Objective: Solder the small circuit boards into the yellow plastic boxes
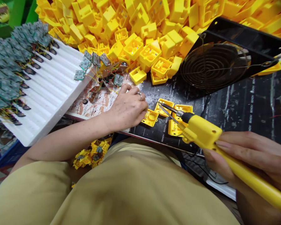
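My right hand point(250, 156) is wrapped round a yellow soldering gun point(201, 131) with a black collar. Its metal tip and a thin feed tube point left, over a small yellow plastic case point(165, 107) that lies open side up. My left hand point(131, 106), with a ring on one finger, is closed at the edge of another yellow case half point(151, 118). It partly covers that piece, and its fingertips are hidden. More open yellow cases point(175, 127) lie under the front of the soldering gun.
A large heap of yellow cases point(140, 37) fills the back. A black fan point(215, 65) stands at the right. White foam point(53, 93) on the left bears many grey-green modules point(9, 68) with wires. Loose wired boards point(100, 73) lie beyond my left hand. More yellow cases point(93, 153) are below the table edge.
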`<state>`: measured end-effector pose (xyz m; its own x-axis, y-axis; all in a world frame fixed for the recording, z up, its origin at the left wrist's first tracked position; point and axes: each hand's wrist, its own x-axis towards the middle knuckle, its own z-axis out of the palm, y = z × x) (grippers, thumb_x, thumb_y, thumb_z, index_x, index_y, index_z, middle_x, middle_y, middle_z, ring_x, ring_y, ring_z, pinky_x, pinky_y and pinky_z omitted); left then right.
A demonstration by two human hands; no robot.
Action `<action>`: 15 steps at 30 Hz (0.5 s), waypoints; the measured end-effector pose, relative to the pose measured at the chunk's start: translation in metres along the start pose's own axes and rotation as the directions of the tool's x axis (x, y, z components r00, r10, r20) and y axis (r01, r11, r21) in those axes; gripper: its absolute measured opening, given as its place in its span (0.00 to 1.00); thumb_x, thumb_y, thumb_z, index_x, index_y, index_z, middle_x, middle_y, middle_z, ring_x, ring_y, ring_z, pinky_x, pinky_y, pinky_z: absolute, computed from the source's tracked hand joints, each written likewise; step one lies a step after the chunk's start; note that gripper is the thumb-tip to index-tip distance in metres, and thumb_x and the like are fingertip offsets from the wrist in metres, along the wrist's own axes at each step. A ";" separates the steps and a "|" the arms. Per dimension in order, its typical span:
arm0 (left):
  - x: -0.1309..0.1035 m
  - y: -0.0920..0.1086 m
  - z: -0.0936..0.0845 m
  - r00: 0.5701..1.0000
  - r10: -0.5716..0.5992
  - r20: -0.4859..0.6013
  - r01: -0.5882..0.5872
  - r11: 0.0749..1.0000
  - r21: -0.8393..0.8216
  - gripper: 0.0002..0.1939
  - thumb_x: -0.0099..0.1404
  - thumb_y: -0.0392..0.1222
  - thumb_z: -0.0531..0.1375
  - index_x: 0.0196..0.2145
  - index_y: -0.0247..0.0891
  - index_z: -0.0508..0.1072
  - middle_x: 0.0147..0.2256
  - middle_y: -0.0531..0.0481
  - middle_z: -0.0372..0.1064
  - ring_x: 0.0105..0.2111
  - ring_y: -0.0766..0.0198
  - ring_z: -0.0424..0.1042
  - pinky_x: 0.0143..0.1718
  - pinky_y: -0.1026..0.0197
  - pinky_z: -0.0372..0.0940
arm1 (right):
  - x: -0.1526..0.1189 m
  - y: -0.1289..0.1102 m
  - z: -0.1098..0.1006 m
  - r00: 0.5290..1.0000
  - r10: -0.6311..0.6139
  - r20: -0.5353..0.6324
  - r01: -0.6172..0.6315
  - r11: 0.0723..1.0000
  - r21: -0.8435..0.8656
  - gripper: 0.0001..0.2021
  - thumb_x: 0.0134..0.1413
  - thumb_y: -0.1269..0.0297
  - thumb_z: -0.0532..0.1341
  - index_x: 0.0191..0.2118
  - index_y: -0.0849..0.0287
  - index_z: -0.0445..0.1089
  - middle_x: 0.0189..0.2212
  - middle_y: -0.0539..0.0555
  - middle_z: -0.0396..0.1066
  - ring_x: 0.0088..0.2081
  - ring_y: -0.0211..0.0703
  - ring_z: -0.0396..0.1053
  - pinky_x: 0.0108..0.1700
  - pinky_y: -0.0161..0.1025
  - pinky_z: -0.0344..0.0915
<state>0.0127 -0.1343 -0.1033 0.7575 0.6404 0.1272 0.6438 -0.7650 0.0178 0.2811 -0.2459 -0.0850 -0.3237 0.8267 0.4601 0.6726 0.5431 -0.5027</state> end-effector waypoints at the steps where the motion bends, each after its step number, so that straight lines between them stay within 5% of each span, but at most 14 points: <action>1: 0.000 0.000 0.000 1.000 -0.001 0.003 0.001 1.000 0.002 0.16 0.66 0.40 0.52 0.25 0.38 0.75 0.30 0.47 0.74 0.38 0.55 0.66 0.46 0.47 0.57 | -0.003 0.002 0.000 1.000 0.000 -0.022 -0.001 1.000 -0.009 0.13 0.55 0.61 0.67 0.46 0.54 0.72 0.33 0.49 0.74 0.29 0.38 0.73 0.26 0.33 0.69; 4: 0.001 0.001 -0.002 1.000 0.003 0.016 -0.003 1.000 0.005 0.15 0.65 0.40 0.52 0.25 0.37 0.75 0.29 0.47 0.74 0.38 0.55 0.67 0.46 0.47 0.57 | 0.001 0.004 0.003 0.997 -0.061 -0.040 0.056 0.991 -0.124 0.30 0.57 0.55 0.65 0.63 0.57 0.61 0.32 0.52 0.74 0.27 0.40 0.72 0.28 0.36 0.68; 7: 0.003 0.003 -0.003 0.999 0.001 0.042 -0.001 1.000 0.005 0.15 0.65 0.41 0.52 0.26 0.37 0.75 0.30 0.47 0.75 0.39 0.53 0.68 0.45 0.46 0.58 | 0.020 0.008 0.014 0.985 -0.167 0.052 0.174 0.962 -0.208 0.20 0.61 0.64 0.62 0.59 0.56 0.64 0.24 0.46 0.69 0.22 0.34 0.66 0.27 0.34 0.63; 11: 0.003 -0.001 -0.008 0.995 -0.010 0.096 0.012 1.000 -0.013 0.16 0.67 0.41 0.51 0.27 0.37 0.76 0.31 0.46 0.75 0.41 0.52 0.69 0.47 0.45 0.58 | 0.047 0.024 0.039 0.957 -0.246 0.155 0.276 0.934 -0.225 0.09 0.62 0.65 0.61 0.47 0.59 0.66 0.32 0.53 0.71 0.32 0.42 0.71 0.35 0.37 0.68; 15: -0.008 -0.009 -0.009 0.997 0.034 0.076 -0.023 0.990 -0.138 0.18 0.70 0.50 0.53 0.47 0.38 0.75 0.48 0.44 0.75 0.49 0.52 0.69 0.54 0.45 0.56 | 0.056 0.039 0.057 0.944 -0.257 0.207 0.298 0.933 -0.202 0.10 0.64 0.64 0.58 0.49 0.59 0.63 0.34 0.53 0.71 0.33 0.43 0.71 0.47 0.47 0.70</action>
<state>0.0000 -0.1331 -0.0950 0.7848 0.6176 0.0518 0.6050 -0.7816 0.1516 0.2510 -0.1700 -0.1199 -0.6163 0.6715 0.4115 0.6655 0.7234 -0.1838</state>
